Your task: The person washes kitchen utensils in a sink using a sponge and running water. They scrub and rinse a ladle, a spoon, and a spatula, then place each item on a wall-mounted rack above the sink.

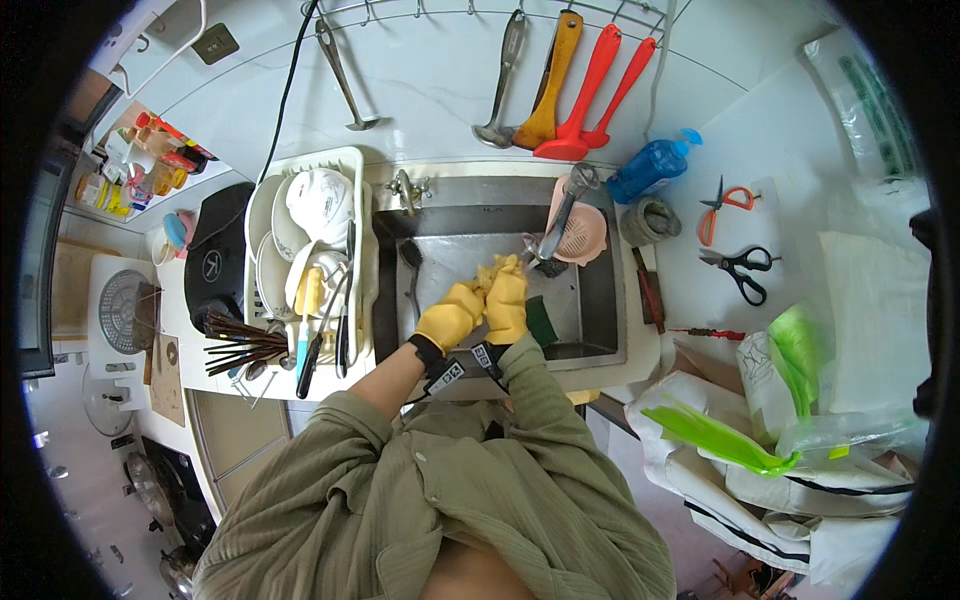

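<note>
Yellow rubber gloves cover both my hands, which meet over the stainless steel sink. My left hand and my right hand close around a crumpled yellowish cloth, mostly hidden by the gloves. Just beyond my right hand is the mouth of the metal faucet. A green scouring pad lies on the sink floor right of my right hand. Under the faucet, a dark scrubber sits beside a pink strainer basket. A black long-handled brush rests along the sink's left side.
Left of the sink, a white dish rack holds bowls, utensils and chopsticks. A blue soap bottle and a grey pot stand right. Ladles and red spatulas hang behind. Scissors hang on the right wall.
</note>
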Demonstrator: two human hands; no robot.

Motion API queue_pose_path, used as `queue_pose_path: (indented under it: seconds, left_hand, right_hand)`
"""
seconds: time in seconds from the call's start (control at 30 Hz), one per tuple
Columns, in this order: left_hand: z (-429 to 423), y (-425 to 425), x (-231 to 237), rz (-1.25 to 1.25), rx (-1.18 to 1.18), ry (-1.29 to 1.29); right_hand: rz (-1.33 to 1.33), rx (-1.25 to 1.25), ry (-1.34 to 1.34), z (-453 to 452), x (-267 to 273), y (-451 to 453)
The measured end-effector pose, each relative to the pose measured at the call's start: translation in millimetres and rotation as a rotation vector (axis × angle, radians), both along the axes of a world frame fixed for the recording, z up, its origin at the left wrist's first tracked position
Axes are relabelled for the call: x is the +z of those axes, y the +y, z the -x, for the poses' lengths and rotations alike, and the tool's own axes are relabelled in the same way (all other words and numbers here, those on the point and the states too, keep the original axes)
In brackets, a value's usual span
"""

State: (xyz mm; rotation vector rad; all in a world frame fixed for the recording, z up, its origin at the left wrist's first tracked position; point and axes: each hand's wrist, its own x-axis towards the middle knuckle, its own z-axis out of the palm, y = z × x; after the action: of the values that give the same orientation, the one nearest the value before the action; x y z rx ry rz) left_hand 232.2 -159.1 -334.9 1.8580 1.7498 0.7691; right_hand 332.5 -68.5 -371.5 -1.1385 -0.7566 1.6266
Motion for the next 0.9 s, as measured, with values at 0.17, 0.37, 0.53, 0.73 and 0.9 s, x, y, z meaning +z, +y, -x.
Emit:
queue_pose_path:
  seconds: [0.17,0.37,0.53,0.73,0.9]
  left_hand:
    - [9.7,10.5,14.9,0.096,-0.162,0.111]
    - [-8.6,52.1,12.0,0.658,0.017,-1.144]
    - [-11.8,62.8,-10.0,0.501,0.093,-1.204]
    - [-27.1,83.5,2.3,0.495,0.103,-1.27]
    - [-32.9,83.0,27.7,0.446,0.136,-1.053]
  right_hand:
    - [0.122,0.137,0.035,-28.6,22.0,2.3]
    - [0.105,-0.025,0.128,-79.9,39.8,22.2]
    - [-0.011,-0.14,0.088,-84.7,47.9,32.6]
    - [-0.103,-0.099,-0.011,-83.3,62.4,35.9]
    - [-0.163,-0.123,0.074,-72.8,69.1,35.4]
